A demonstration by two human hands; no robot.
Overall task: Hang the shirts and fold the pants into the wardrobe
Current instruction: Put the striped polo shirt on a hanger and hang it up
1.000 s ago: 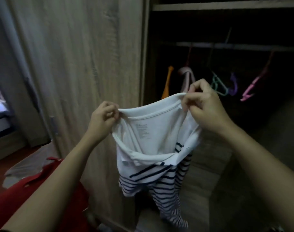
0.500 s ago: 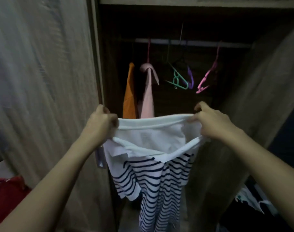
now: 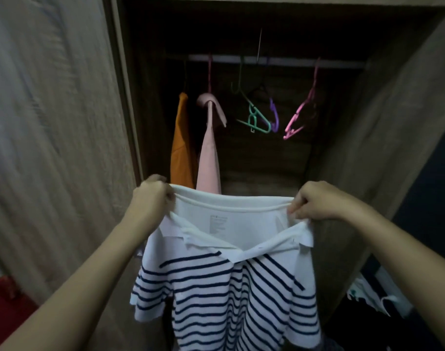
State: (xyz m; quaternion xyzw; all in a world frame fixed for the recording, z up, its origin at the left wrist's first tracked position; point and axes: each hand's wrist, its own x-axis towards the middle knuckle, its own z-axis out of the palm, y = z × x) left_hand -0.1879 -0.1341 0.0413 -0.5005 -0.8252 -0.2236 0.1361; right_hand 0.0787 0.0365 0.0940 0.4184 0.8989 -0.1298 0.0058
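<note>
- Dim wooden wardrobe stands open ahead, with its rail running across the top of the dark opening.
- At the rail's left end an orange shirt and a pink shirt hang side by side. To their right are a green hanger, a purple hanger and a pink hanger.
- The striped shirt is held up in front of the opening, collar stretched wide and body hanging down.
- Left hand — fingers curled tight round the collar's left end.
- Right hand — fingers pinching the collar's right end.
- Something red lies at lower left, too blurred to identify.
</note>
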